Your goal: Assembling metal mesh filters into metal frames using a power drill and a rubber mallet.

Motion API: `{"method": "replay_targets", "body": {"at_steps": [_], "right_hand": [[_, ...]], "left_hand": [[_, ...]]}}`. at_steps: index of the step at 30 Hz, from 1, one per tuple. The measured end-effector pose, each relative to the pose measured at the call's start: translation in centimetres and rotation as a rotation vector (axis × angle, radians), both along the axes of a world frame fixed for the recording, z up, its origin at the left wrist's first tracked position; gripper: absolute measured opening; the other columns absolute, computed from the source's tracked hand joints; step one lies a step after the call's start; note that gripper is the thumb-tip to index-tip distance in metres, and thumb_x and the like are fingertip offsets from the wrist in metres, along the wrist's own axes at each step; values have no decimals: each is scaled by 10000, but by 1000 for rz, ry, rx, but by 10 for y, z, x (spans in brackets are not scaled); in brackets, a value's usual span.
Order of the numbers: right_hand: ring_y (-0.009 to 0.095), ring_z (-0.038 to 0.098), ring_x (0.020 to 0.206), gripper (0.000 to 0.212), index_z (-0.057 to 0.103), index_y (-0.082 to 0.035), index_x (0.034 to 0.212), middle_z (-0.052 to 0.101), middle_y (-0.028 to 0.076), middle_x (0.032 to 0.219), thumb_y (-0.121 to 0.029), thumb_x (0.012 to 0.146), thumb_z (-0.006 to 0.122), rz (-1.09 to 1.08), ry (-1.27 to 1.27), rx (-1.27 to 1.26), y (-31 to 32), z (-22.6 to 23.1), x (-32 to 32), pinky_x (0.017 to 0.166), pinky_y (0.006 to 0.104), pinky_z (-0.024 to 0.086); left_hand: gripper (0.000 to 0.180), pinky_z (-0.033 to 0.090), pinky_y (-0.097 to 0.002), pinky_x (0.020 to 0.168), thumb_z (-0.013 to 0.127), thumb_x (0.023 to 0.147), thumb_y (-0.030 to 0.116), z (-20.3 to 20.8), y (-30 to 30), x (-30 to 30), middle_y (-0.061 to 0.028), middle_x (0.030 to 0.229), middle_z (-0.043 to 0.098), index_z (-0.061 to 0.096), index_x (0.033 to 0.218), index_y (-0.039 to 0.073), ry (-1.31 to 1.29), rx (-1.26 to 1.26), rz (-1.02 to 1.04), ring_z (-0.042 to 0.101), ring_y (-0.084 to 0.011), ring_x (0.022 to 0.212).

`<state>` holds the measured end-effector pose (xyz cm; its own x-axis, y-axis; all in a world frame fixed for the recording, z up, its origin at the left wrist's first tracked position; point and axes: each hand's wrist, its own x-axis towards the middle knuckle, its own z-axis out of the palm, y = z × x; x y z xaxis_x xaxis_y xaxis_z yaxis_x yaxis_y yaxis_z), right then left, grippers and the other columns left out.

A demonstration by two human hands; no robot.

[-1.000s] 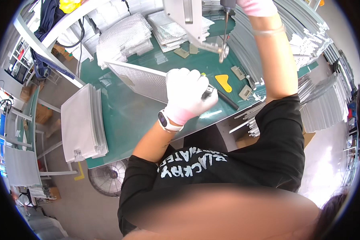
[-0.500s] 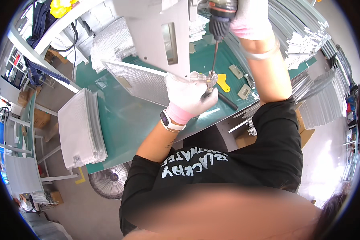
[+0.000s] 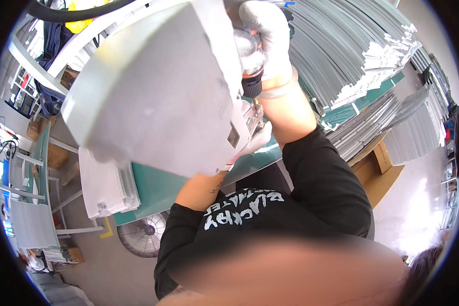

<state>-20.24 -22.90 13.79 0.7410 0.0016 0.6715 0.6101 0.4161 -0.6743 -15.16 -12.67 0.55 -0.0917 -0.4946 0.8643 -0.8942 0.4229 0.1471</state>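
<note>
A large grey panel [image 3: 153, 97] with a square cut-out near its lower corner stands tilted before me, covering much of the bench. My left hand [image 3: 261, 139], in a white glove, is mostly hidden behind that corner; its fingers close around the panel's edge beside a small metallic fitting [image 3: 253, 118]. My gloved right hand [image 3: 270, 35] grips a power screwdriver [image 3: 252, 85] with a black chuck. The driver points down, its short visible bit reaching the fitting. Whether a screw sits under the bit cannot be made out.
Long grey strips [image 3: 336, 51] are stacked at the bench's right. A pile of white panels [image 3: 107, 188] lies at the left of the green bench top [image 3: 155, 191]. A floor fan [image 3: 144, 234] stands below, and an open cardboard box [image 3: 377, 178] is at the right.
The grey panel has swung down and left, turning its broad face to view and hiding most of my left hand. My right hand and the screwdriver have moved left and lower.
</note>
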Motion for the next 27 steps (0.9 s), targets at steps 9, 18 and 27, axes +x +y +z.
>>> {"method": "replay_targets", "body": {"at_steps": [9,18,27], "right_hand": [[31,334,458,478,477,75,1233,442,-8,645,-238,883,564,-62,-5,278,0,-15,-2,396,174,278],[110,471,498,230,540,-130,840,491,-1,645,-330,943,588,-313,-37,327,-17,32,-26,460,232,430],[117,582,592,90,575,-167,986,599,-4,744,-230,940,619,-615,-100,221,-16,60,-50,523,262,510]], "left_hand": [[171,405,-392,610,693,667,188,9,-2,-5,-46,669,548,635,755,53,128,150,-90,522,-255,611],[166,412,-404,685,719,683,185,-14,4,-3,-44,706,548,629,786,91,60,30,32,544,-259,669],[199,368,-402,546,711,633,210,-50,165,26,-24,635,490,554,716,122,-331,436,-137,501,-233,531]]}}
